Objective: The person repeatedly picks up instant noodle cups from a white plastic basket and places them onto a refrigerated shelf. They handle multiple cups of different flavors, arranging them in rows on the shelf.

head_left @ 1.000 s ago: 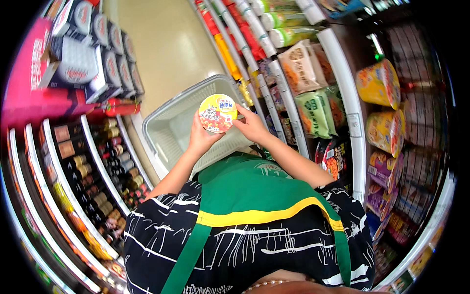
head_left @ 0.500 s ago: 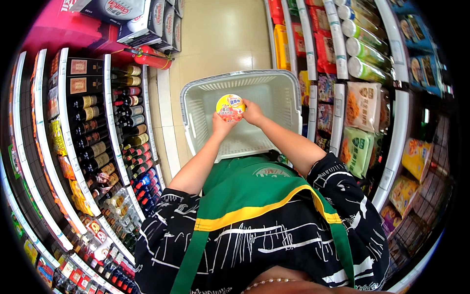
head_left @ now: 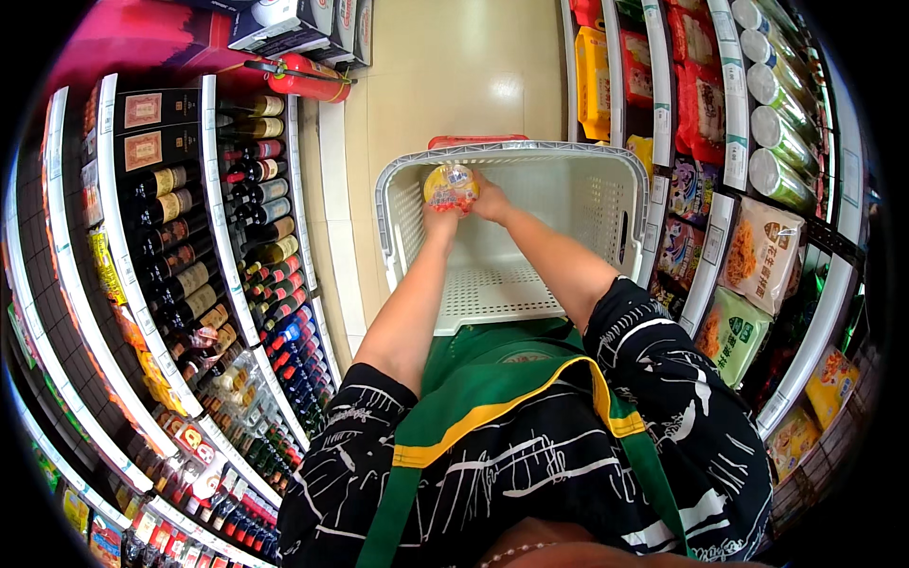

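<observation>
Cup (head_left: 452, 189) is being gripped between the left hand (head_left: 439, 220) and right hand (head_left: 490, 202), showing against the basket's (head_left: 559, 194) far left corner.

Print on the round yellow-and-red tub (head_left: 451, 184) is too smeary to read. Its underside is hidden too, so no telling whether it touches the basket (head_left: 559, 208). The left hand (head_left: 439, 223) has its fingers mostly out of sight, and the right hand (head_left: 489, 201) is kinda blurry at the tips. Some red thing (head_left: 478, 141) is mostly hidden behind the far rim. The top edge chops off the cartons (head_left: 295, 24).
</observation>
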A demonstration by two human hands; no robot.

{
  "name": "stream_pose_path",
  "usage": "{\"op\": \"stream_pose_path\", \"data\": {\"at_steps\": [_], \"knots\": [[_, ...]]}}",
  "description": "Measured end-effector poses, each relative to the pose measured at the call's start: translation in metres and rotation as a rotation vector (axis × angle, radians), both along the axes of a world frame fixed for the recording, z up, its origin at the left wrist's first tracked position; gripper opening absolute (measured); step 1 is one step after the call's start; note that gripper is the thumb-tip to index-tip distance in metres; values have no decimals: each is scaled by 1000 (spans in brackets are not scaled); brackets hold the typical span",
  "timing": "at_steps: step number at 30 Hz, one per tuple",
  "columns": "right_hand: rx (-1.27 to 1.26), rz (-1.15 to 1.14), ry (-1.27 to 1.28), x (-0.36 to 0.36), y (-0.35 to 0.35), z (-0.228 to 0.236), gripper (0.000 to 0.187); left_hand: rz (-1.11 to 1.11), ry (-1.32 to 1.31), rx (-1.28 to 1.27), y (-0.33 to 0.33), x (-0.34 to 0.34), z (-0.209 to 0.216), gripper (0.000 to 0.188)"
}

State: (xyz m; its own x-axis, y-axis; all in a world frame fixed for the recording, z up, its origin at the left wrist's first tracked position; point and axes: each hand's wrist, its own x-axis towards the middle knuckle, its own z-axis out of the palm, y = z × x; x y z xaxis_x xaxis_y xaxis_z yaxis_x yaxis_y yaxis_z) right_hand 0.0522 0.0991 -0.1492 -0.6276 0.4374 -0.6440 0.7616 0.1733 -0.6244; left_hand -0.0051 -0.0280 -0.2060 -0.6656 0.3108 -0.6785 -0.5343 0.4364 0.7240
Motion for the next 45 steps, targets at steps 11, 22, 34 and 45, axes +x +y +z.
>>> {"op": "stream_pose_path", "data": {"at_steps": [11,22,34,45], "knots": [[-91,-51,-2,49,22,16,63,-128,-3,61,-17,-8,46,54],[-7,-471,427,146,61,183,35,-564,227,52,34,-11,124,62],[890,-1024,867,231,42,346,67,-984,164,882,243,80,360,46],[900,-1273,881,239,82,355,86,-1343,144,1071,376,201,452,54]]}}
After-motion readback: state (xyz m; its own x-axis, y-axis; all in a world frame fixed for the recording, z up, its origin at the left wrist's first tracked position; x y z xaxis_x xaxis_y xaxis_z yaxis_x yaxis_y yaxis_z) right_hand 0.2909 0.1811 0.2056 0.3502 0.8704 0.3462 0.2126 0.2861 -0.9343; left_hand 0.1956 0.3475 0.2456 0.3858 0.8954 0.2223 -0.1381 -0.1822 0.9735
